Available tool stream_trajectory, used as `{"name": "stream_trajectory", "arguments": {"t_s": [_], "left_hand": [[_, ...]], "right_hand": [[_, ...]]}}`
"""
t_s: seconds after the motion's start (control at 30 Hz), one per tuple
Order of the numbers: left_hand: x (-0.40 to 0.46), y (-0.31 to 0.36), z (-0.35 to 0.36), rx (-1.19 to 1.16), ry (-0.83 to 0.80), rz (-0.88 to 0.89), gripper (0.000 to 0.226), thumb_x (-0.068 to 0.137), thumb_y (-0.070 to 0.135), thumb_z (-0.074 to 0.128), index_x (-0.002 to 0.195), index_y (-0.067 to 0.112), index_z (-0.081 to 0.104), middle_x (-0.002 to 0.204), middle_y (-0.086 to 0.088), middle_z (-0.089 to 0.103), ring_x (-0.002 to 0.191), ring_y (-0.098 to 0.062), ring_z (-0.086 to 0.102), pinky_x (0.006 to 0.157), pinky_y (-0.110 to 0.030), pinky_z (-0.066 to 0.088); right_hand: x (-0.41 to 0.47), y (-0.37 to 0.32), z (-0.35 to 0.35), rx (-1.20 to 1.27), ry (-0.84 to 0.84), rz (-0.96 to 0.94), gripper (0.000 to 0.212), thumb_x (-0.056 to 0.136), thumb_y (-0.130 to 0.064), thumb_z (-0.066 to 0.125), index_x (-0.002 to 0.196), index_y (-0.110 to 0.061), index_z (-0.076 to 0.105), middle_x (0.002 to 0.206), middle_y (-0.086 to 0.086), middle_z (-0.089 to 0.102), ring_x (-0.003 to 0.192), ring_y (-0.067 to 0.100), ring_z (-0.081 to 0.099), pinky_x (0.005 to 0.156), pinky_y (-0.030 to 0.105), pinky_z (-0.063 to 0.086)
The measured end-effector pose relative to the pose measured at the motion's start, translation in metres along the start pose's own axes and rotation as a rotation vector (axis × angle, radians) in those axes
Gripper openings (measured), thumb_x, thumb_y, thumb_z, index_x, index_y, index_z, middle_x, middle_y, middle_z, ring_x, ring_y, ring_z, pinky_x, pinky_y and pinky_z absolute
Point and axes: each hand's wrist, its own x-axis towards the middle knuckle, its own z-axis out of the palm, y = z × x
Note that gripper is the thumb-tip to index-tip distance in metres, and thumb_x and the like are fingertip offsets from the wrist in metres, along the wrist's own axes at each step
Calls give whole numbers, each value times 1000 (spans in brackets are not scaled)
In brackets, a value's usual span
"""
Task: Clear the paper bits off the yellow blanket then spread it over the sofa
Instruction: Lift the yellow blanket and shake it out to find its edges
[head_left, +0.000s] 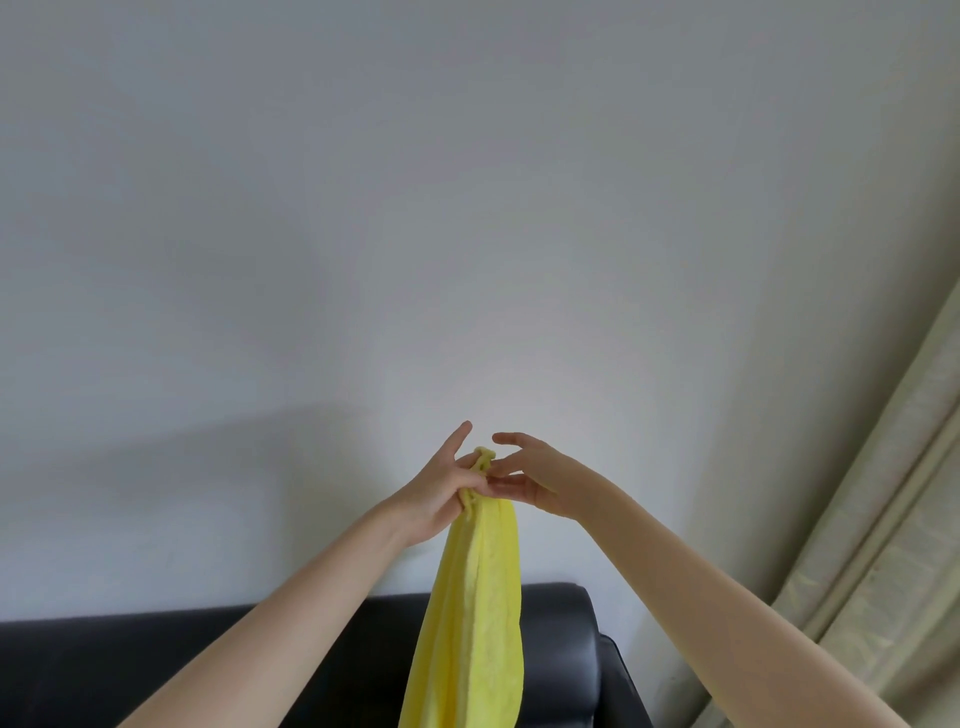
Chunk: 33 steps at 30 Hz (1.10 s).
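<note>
Left hand (441, 493) pinches the gathered top edge of the bright yellow fleece blanket (475, 613), thumb and curled fingers closed on it, index finger stretched upward. Right hand (530, 475) sits just beside, fingers loose and spread, fingertips touching the bunched edge but not plainly gripping it.

Head view: blanket hangs in a narrow folded column from the hands, held high in front of the pale wall (363, 234), its lower part dropping past the black leather sofa (571, 649) and out of frame. No paper bits visible on the cloth showing.

Step, as judged: finding the corners to open the blanket for spreading. Next move likely calls for the right hand to take hold of the edge and slide outward along it, parting the hands.

Surroundings: cream pleated curtain (883, 545) hangs right of the sofa arm, close enough to catch a wide swing.
</note>
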Motion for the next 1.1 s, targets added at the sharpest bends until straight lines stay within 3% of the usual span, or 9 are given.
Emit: {"name": "stream_trajectory", "arguments": {"t_s": [0.2, 0.37, 0.5, 0.6, 0.7, 0.8, 0.87, 0.93, 1.1], "left_hand": [[0, -4, -5, 190, -36, -4, 100, 69, -18, 43, 146, 42, 23, 144, -10, 43, 109, -21, 56, 85, -26, 45], [-4, -1, -4, 300, -31, -5, 97, 75, -23, 33, 147, 41, 23, 141, -8, 48, 105, -21, 58, 61, -22, 38], [-8, 4, -3, 453, -40, 0, 96, 68, -22, 31, 140, 40, 36, 128, -3, 60, 114, -22, 57, 65, -20, 38], [-11, 11, 1, 586, -44, 7, 88, 68, -19, 29, 133, 37, 46, 116, 2, 67, 86, -19, 54, 47, -15, 30], [-12, 14, -1, 786, 16, 74, 80, 69, -15, 27, 124, 37, 52, 105, 11, 71, 71, -10, 57, 47, -17, 33], [-17, 16, -11, 1168, 127, 189, 73, 72, -13, 30, 122, 37, 51, 103, 14, 70, 84, -17, 60, 62, -29, 47], [-20, 16, -18, 1498, 195, 212, 66, 77, -12, 32, 125, 31, 47, 102, 3, 65, 85, -21, 56, 67, -32, 46], [-23, 15, -25, 1715, 251, 232, 55, 81, -10, 35, 124, 22, 45, 89, -4, 55, 76, -23, 49, 63, -32, 39], [-28, 21, -38, 1605, 429, 358, 38, 79, -5, 38, 101, 20, 55, 76, 0, 57, 68, -23, 49, 61, -30, 35]], "right_hand": [[-3, 3, -20, 38, -71, 53, 51, 90, 16, 40, 134, -12, 41, 120, 24, 59, 89, 33, 70, 77, 36, 59], [-3, 15, -34, -743, 103, -109, 43, 80, 1, 60, 116, -22, 56, 101, 2, 54, 84, 12, 53, 75, 21, 44], [0, 29, -41, -935, 18, -123, 61, 70, -3, 72, 121, -29, 48, 125, -4, 48, 114, 14, 46, 86, 23, 39], [2, 37, -40, -983, -73, -29, 62, 70, -5, 72, 124, -25, 50, 118, -6, 58, 108, 13, 53, 90, 26, 41], [4, 46, -35, -1018, -55, -5, 25, 68, -10, 62, 89, -21, 57, 76, -6, 52, 72, 14, 48, 67, 26, 39], [3, 52, -30, -1088, -38, -2, 12, 72, -17, 57, 68, -22, 46, 62, -8, 40, 60, 12, 36, 59, 25, 28], [2, 53, -26, -1106, -36, -41, 8, 68, -27, 56, 71, -20, 53, 66, -7, 47, 63, 12, 42, 62, 26, 33], [6, 52, -24, -1110, -49, -83, 28, 65, -32, 55, 84, -12, 59, 72, -3, 52, 67, 13, 46, 66, 30, 37], [9, 48, -17, -1264, -101, -147, 24, 71, -20, 65, 86, -35, 54, 74, -11, 56, 65, 8, 51, 58, 21, 40]]}}
